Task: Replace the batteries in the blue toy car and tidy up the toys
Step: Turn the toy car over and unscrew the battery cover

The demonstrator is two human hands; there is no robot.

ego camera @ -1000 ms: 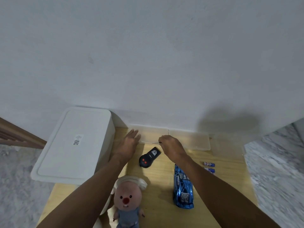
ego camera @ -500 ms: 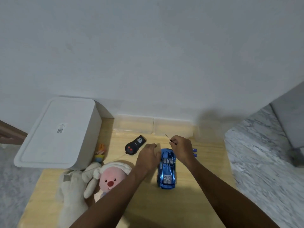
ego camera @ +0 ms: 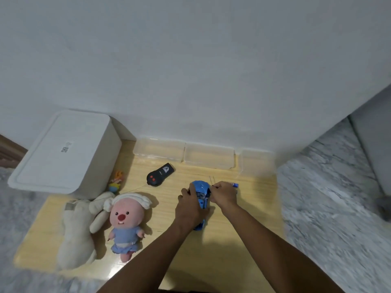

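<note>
The blue toy car (ego camera: 201,192) lies on the wooden table (ego camera: 232,240), nose pointing toward the wall, partly covered by both hands. My left hand (ego camera: 187,207) grips its left side and roof. My right hand (ego camera: 224,194) is against the car's right side and pinches a thin metal tool (ego camera: 211,179) that sticks up from the fingers. A small blue-and-white battery (ego camera: 235,184) peeks out just beyond my right hand. The car's underside is hidden.
A black remote (ego camera: 160,174) lies left of the car. A pink plush doll (ego camera: 124,216), a cream plush rabbit (ego camera: 78,229) and a small orange figure (ego camera: 116,180) sit at the left by a white lidded box (ego camera: 63,153). Clear plastic tubs (ego camera: 209,155) line the wall.
My left hand has slid from beside the car onto it and taken hold. My right hand, still pinching the thin tool, has come against the car's right side.
</note>
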